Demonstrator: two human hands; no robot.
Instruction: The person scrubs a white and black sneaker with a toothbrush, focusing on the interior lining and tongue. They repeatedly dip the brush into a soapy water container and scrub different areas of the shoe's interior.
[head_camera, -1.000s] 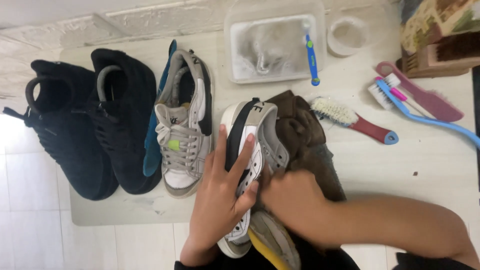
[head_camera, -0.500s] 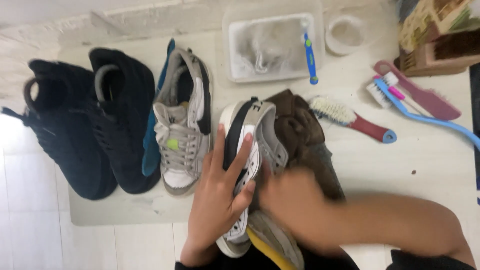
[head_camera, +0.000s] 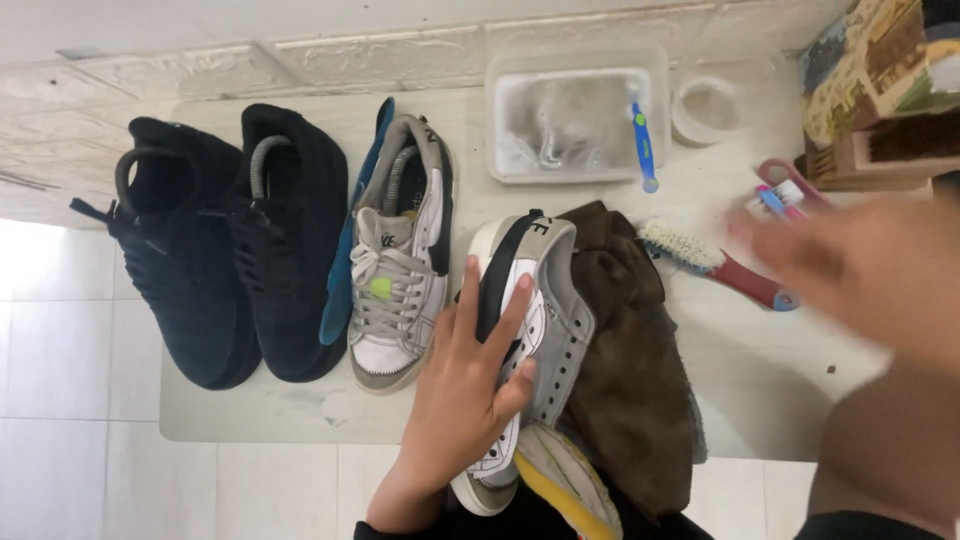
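My left hand (head_camera: 463, 395) bare, no glove or ring, my right hand (head_camera: 862, 265) bare and blurred, forearms uncovered, a sliver of dark clothing at the bottom edge
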